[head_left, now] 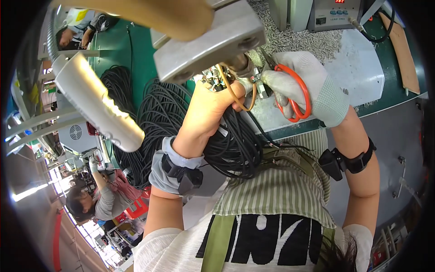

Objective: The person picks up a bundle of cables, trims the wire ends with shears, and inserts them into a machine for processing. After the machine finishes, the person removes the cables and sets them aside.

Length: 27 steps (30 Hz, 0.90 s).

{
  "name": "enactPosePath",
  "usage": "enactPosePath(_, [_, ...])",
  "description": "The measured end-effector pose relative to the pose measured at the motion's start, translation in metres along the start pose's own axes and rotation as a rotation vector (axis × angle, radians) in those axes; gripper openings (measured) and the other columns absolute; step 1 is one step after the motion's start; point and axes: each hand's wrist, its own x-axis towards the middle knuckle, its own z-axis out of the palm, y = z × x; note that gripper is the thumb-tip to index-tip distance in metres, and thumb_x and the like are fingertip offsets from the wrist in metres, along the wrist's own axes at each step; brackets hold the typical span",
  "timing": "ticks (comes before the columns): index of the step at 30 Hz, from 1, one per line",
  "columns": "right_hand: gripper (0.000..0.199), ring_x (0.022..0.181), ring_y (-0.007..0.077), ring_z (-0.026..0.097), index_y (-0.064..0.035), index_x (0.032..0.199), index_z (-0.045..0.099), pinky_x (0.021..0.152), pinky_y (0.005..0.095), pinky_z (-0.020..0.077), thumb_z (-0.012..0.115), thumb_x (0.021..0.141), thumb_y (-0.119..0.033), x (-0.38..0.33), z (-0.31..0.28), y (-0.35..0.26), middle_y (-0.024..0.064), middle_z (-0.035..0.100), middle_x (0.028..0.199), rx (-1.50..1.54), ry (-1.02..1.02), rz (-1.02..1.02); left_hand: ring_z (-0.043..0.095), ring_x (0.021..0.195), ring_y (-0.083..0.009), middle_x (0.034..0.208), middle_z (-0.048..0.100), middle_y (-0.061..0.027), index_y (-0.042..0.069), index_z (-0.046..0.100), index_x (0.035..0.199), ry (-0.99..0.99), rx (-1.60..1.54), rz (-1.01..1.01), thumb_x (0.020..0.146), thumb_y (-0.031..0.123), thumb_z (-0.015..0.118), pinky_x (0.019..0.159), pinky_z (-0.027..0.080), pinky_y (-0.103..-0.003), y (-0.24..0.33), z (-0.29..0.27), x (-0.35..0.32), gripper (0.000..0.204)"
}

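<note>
My bare left hand (212, 99) is closed at the bench edge, thumb and fingers pinched near a small metal connector piece (259, 84). Whether it grips that piece or a cable end behind it is partly hidden. A tan loop (235, 100) hangs across these fingers. In my gloved right hand (308, 79) is a pair of scissors with red looped handles (302, 86), its dark blades pointing up and left. The gloved fingertips touch the connector piece. More small metal connectors (212, 78) lie behind my left hand. Coiled black cables (235, 145) hang below it.
A metal machine head (208, 45) juts over my hands, beside a lit lamp (97, 102). Large black cable coils (161, 106) lie left on the green bench (142, 54). Small metal pieces (317, 43) cover the back, near a soldering control box (335, 16). Other people work at left.
</note>
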Motion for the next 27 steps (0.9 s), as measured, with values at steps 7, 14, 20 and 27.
enactPosePath(7, [0.023, 0.040, 0.0108, 0.052, 0.0011, 0.073, 0.053, 0.038, 0.0245, 0.0401, 0.058, 0.084, -0.019, 0.007, 0.002, 0.004, 0.0049, 0.052, 0.053, -0.134, 0.023, -0.050, 0.052, 0.061, -0.0068, 0.075, 0.059, -0.0004, -0.001, 0.060, 0.087, 0.144, 0.144, 0.187, 0.071, 0.005, 0.067, 0.054, 0.043, -0.023, 0.008, 0.019, 0.001, 0.019])
enactPosePath(14, [0.024, 0.041, 0.0100, 0.051, 0.0015, 0.074, 0.055, 0.038, 0.0242, 0.0394, 0.060, 0.083, -0.020, 0.010, -0.004, 0.011, 0.0048, 0.052, 0.053, -0.040, -0.093, -0.138, 0.054, 0.068, -0.0071, 0.079, 0.061, -0.0006, -0.002, 0.062, 0.092, 0.166, 0.231, 0.294, 0.069, 0.007, 0.069, 0.058, 0.045, -0.023, 0.005, 0.016, 0.002, 0.025])
enactPosePath(20, [0.027, 0.043, 0.0092, 0.052, 0.0016, 0.074, 0.056, 0.038, 0.0237, 0.0393, 0.062, 0.083, -0.023, 0.012, -0.005, 0.013, 0.0045, 0.053, 0.054, -0.022, -0.118, -0.163, 0.057, 0.075, -0.0087, 0.086, 0.062, -0.0016, -0.001, 0.063, 0.096, 0.126, 0.253, 0.143, 0.071, 0.009, 0.072, 0.065, 0.048, -0.024, 0.004, 0.007, -0.001, 0.028])
enactPosePath(27, [0.030, 0.043, 0.0097, 0.052, 0.0023, 0.075, 0.057, 0.038, 0.0243, 0.0393, 0.063, 0.083, -0.025, 0.016, -0.007, 0.021, 0.0051, 0.055, 0.054, -0.028, -0.139, -0.194, 0.057, 0.076, -0.0096, 0.087, 0.063, -0.0017, 0.000, 0.064, 0.100, 0.092, 0.195, 0.228, 0.075, 0.009, 0.070, 0.066, 0.048, -0.025, -0.002, 0.005, 0.000, 0.028])
